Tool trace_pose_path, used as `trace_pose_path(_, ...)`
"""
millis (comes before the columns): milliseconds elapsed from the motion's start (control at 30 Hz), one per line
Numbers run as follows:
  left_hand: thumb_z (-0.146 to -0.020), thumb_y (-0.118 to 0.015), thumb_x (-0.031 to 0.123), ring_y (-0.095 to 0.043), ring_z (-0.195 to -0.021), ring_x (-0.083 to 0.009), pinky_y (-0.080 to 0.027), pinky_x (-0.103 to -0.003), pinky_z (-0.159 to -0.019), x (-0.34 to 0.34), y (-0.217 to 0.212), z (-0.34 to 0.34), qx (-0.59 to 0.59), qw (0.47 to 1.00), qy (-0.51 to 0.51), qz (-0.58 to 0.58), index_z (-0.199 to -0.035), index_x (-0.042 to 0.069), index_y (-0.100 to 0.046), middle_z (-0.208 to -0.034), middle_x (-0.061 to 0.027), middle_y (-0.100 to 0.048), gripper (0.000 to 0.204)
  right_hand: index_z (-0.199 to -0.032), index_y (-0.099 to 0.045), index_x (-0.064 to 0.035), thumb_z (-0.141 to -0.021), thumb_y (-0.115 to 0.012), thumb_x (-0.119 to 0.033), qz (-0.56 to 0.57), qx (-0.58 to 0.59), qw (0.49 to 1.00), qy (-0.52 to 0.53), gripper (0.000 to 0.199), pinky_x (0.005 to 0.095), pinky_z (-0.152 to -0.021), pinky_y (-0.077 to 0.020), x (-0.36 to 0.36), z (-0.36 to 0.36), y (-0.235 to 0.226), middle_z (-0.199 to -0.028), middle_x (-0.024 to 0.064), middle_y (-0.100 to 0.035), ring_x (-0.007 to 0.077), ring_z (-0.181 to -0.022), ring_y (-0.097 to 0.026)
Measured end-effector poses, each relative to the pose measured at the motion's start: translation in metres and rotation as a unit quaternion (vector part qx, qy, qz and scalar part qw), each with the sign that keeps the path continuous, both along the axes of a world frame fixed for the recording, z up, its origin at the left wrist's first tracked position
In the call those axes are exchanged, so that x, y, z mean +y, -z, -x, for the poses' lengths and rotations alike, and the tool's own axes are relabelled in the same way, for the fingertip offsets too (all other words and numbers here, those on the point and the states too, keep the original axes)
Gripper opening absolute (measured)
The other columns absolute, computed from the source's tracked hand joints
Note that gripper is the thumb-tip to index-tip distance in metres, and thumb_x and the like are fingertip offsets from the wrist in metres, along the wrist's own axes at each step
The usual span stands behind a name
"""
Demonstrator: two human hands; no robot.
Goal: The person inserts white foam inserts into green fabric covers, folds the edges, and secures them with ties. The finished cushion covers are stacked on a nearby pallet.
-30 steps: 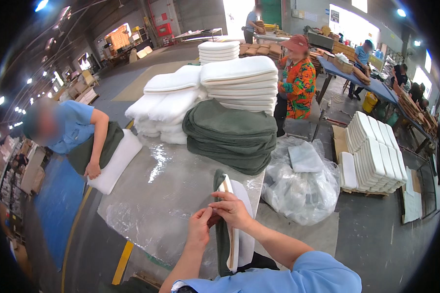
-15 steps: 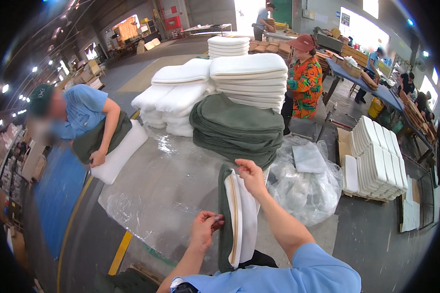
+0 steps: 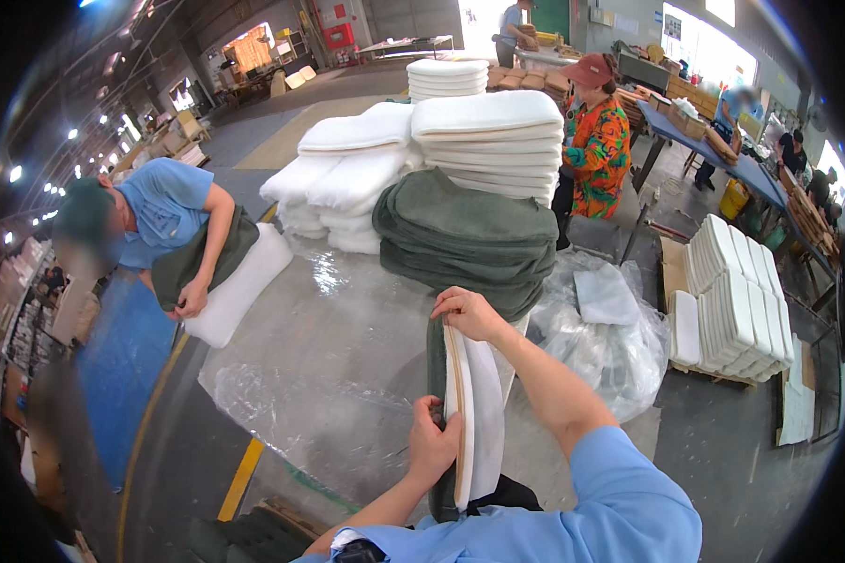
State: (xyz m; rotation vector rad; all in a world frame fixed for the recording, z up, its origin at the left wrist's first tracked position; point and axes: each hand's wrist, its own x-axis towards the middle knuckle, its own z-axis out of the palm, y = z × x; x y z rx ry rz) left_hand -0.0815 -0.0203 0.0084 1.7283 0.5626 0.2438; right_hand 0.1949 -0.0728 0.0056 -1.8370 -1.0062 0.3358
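Note:
A white cushion pad (image 3: 483,413) with a tan line along its edge stands on its side in front of me, partly inside a dark green fabric cover (image 3: 437,375). My left hand (image 3: 434,441) grips the cover's edge against the pad's left side, low down. At the far end, my right hand (image 3: 469,312) pinches the cover beside the pad's tip; its fingertips are partly hidden. Just beyond lies a stack of green covers (image 3: 465,230).
White pads (image 3: 483,117) are piled at the table's back. Clear plastic (image 3: 591,347) bunches at right, near a pallet of white pads (image 3: 732,300). A co-worker (image 3: 169,206) at left handles another pad and cover; another person (image 3: 596,141) stands behind the stacks.
My left hand has moved right onto the cover's edge and the pad. My right hand has shifted slightly left, to the cover at the pad's far end.

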Motion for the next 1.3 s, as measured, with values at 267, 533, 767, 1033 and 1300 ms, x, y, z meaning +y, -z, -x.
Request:
trace_pose_path(267,-0.099,-0.066,0.020,-0.056,-0.078,-0.0131,-0.049,-0.033,-0.068,0.024,0.057,-0.003,-0.101,0.993,0.045,0.043,-0.126,0.005,-0.052,-0.096,-0.0031,-0.061,0.034,-0.110,-0.078,-0.0044,-0.093,-0.066,-0.003,-0.113,0.112,0.986,-0.057,0.021,0.0343,-0.098,-0.0521,0.006,0.007,0.020,-0.119,0.0060,-0.072,0.0198,-0.110,-0.066)
trace_pose_path(533,-0.107,-0.058,0.020,-0.041,-0.059,-0.0039,-0.039,-0.024,-0.058,0.149,-0.061,-0.177,-0.161,0.982,0.085,0.040,-0.124,0.008,-0.060,-0.075,0.0056,-0.045,0.021,-0.109,-0.075,-0.0042,-0.100,-0.068,-0.016,-0.217,0.124,0.968,-0.030,0.017,0.0364,-0.094,-0.0531,0.028,0.025,0.042,-0.108,0.0092,-0.073,0.0233,-0.104,-0.069)
trace_pose_path(767,-0.102,-0.057,0.013,-0.043,-0.058,-0.0044,-0.042,-0.025,-0.056,0.126,-0.029,-0.294,0.109,0.929,0.353,0.030,-0.121,0.006,-0.065,-0.071,0.0066,-0.045,0.022,-0.104,-0.072,-0.0043,-0.098,-0.069,-0.016,-0.268,0.151,0.951,0.045,0.013,0.0384,-0.089,-0.0531,0.048,0.057,0.046,-0.105,0.0081,-0.073,0.0267,-0.099,-0.070)
trace_pose_path(1033,-0.106,-0.054,0.016,-0.036,-0.056,-0.0025,-0.033,-0.023,-0.050,0.110,-0.010,-0.283,0.118,0.936,0.333,-0.007,-0.118,0.008,-0.069,-0.072,0.0082,-0.046,0.021,-0.097,-0.070,-0.0038,-0.097,-0.068,-0.016,-0.286,0.152,0.943,0.075,0.013,0.0415,-0.089,-0.0531,0.045,0.068,0.052,-0.104,0.0088,-0.073,0.0313,-0.101,-0.069)
trace_pose_path(1300,-0.111,-0.053,0.026,-0.059,-0.098,-0.0129,-0.050,-0.030,-0.088,0.137,0.023,-0.180,-0.088,0.995,-0.034,0.013,-0.131,0.001,-0.059,-0.117,-0.0069,-0.062,0.033,-0.115,-0.072,-0.0047,-0.097,-0.070,-0.010,-0.298,0.140,0.944,0.033,0.019,0.0361,-0.093,-0.0538,0.043,0.054,0.053,-0.118,0.0084,-0.072,0.0248,-0.106,-0.069)
